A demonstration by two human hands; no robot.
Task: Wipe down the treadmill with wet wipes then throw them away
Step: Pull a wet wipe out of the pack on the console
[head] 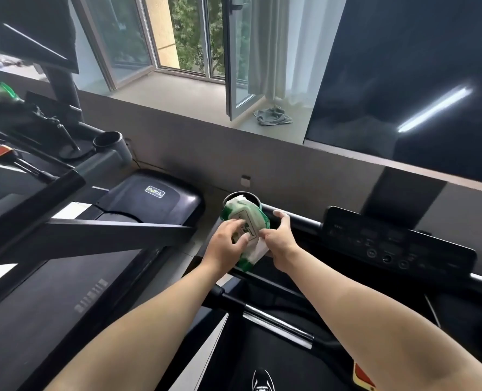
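Two hands meet on the pack of wet wipes [245, 218], just below the middle of the view, toward six o'clock. The green and white pack stands tilted, its upper end leaning into the cup holder [230, 196] at the left end of the treadmill console [397, 244]. The left hand [225, 244] lies over the pack from its nine o'clock side and holds it, the fingers spread and bent with their tips on the printed label. The right hand [280, 239] comes in from three o'clock. Its thumb and forefinger pinch a white wipe [262, 251] that sticks out of the pack's face, and its other fingers are raised and loosely apart near the black rail. A big dark screen [417, 80] fills the two o'clock corner. At nine o'clock stands a second treadmill [152, 198] with a glossy motor cover. At twelve o'clock a window [234, 66] hangs open, with a crumpled grey cloth [273, 115] on the sill beside it. A black shoe [262, 379] shows on the belt at six o'clock
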